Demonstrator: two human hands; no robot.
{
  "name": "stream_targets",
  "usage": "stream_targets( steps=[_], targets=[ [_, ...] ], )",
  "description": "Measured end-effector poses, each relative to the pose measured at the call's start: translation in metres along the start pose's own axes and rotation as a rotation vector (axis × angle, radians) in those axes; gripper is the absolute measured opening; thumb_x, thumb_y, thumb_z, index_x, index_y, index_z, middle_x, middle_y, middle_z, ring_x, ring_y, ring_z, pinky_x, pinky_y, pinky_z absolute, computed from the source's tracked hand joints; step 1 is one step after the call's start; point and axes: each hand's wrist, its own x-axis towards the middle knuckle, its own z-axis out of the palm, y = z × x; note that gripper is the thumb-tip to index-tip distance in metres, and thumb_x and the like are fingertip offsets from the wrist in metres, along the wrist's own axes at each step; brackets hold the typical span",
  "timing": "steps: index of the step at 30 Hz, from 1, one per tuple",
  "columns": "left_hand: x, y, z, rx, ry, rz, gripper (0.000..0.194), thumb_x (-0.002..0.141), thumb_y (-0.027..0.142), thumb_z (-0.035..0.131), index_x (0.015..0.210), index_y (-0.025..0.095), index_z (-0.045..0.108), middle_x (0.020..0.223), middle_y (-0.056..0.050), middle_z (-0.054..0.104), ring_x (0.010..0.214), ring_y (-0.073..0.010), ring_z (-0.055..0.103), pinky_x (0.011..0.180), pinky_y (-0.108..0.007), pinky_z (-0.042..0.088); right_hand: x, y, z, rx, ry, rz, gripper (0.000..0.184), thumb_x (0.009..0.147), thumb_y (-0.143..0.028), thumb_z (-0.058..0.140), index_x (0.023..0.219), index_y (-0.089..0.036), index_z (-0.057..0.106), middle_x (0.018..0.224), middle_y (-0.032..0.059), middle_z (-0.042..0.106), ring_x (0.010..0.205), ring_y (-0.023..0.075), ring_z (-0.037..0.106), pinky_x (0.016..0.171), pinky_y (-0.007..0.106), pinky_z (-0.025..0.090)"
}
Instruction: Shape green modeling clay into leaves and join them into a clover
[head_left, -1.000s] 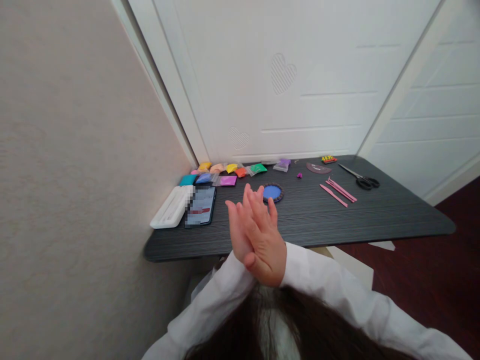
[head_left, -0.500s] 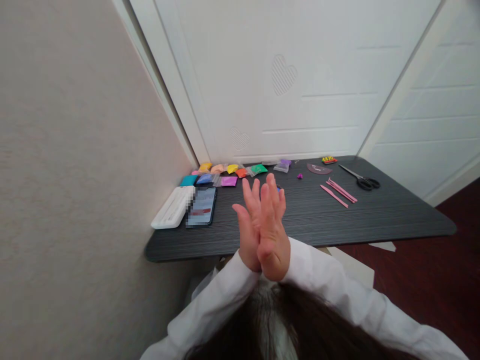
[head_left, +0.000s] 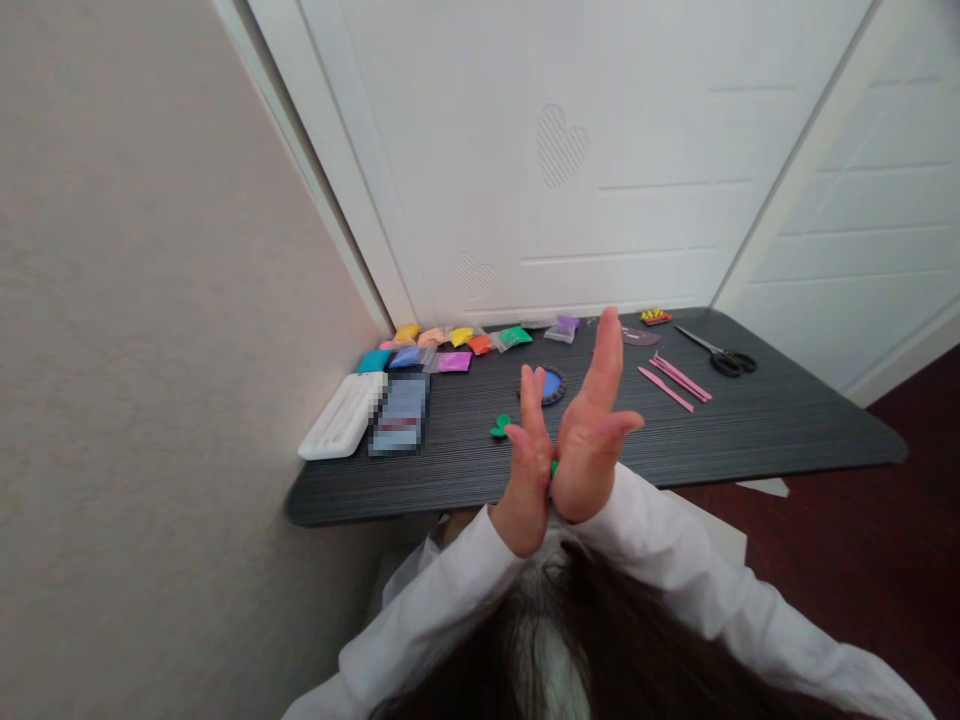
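Observation:
My left hand [head_left: 529,475] and my right hand [head_left: 596,440] meet palm to palm over the front of the table, fingers stretched out and thumbs apart. A small piece of green clay [head_left: 554,468] is held between the two palms; most of it is hidden. Just beyond the left fingers lies a green clay shape of leaf-like lobes [head_left: 501,427]. Behind the hands is a blue disc with a dark, beaded-looking rim [head_left: 551,385], partly covered by the fingers.
Along the back are several coloured clay packets [head_left: 454,362]. To the left lie a white case [head_left: 343,415] and a phone [head_left: 400,415]. Pink modelling tools [head_left: 679,380], black-handled scissors [head_left: 724,358], a clear curved piece [head_left: 640,337] and a yellow-red item [head_left: 655,316] are on the right.
My palms have slid against each other and the fingertips have spread apart, the right hand shifting right. The green clay between them, the leaf-like shape and the blue disc now show.

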Motion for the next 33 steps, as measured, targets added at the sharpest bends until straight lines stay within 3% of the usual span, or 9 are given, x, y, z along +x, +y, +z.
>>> stream_targets(
  steps=[3,7,13,18,23,28,33],
  targets=[
    [-0.003,-0.002,0.002,-0.003,-0.059,0.056,0.075,0.074,0.069,0.007,0.138,0.031,0.017,0.148,0.009,0.012,0.136,-0.0155,-0.001,0.11,-0.025,0.0,0.012,0.011,0.0,0.02,0.104,-0.04,0.067,0.082,-0.053,-0.013,0.137,-0.026,0.014,0.146,0.0009,0.015,0.136,0.0212,0.009,0.107,0.054,0.013],
    [-0.007,0.001,0.004,-0.121,-0.107,-0.006,0.078,0.073,0.069,0.0,0.137,0.029,0.019,0.146,0.007,0.019,0.136,-0.0169,0.003,0.111,-0.029,0.002,0.015,0.031,-0.003,0.047,0.159,-0.056,0.062,0.086,-0.051,-0.006,0.136,-0.026,0.019,0.145,0.0013,0.02,0.135,0.0209,0.012,0.108,0.055,0.009],
    [-0.003,0.009,0.002,-0.047,-0.073,0.03,0.075,0.074,0.07,0.009,0.138,0.032,0.012,0.147,0.01,0.012,0.136,-0.0145,-0.001,0.111,-0.028,-0.001,-0.003,0.012,-0.001,0.038,0.049,0.015,0.066,0.084,-0.053,-0.007,0.137,-0.022,0.018,0.146,0.0047,0.018,0.135,0.0235,0.013,0.107,0.054,0.013],
    [-0.009,0.01,0.007,-0.101,-0.086,-0.059,0.078,0.073,0.071,0.019,0.136,0.027,0.025,0.147,0.009,0.013,0.136,-0.0161,-0.003,0.111,-0.025,0.0,0.017,0.011,-0.004,0.158,0.172,-0.006,0.066,0.084,-0.051,-0.011,0.135,-0.024,0.022,0.144,0.0011,0.022,0.135,0.019,0.014,0.109,0.052,0.01],
    [-0.014,0.012,0.011,-0.172,-0.165,-0.099,0.084,0.071,0.074,0.01,0.136,0.023,0.027,0.147,0.006,0.018,0.135,-0.0182,-0.003,0.111,-0.029,0.0,0.019,0.026,-0.006,0.113,0.212,-0.006,0.065,0.085,-0.05,-0.008,0.134,-0.023,0.025,0.143,0.0026,0.025,0.134,0.0203,0.016,0.108,0.053,0.009],
    [-0.007,0.011,0.001,-0.005,-0.146,-0.035,0.079,0.075,0.069,0.01,0.137,0.022,0.022,0.148,0.007,0.01,0.136,-0.0151,-0.003,0.111,-0.027,-0.001,0.005,0.009,-0.003,0.067,0.128,-0.019,0.068,0.084,-0.053,-0.007,0.135,-0.019,0.022,0.144,0.007,0.021,0.135,0.0261,0.014,0.106,0.057,0.015],
    [-0.007,0.005,-0.007,0.186,-0.204,0.024,0.075,0.074,0.068,0.026,0.135,0.025,0.03,0.147,0.007,0.015,0.136,-0.0185,-0.003,0.11,-0.026,-0.006,0.019,0.012,-0.009,0.036,0.182,-0.076,0.066,0.084,-0.05,-0.011,0.135,-0.022,0.021,0.141,0.0041,0.026,0.135,0.0226,0.014,0.107,0.055,0.012]
  ],
)
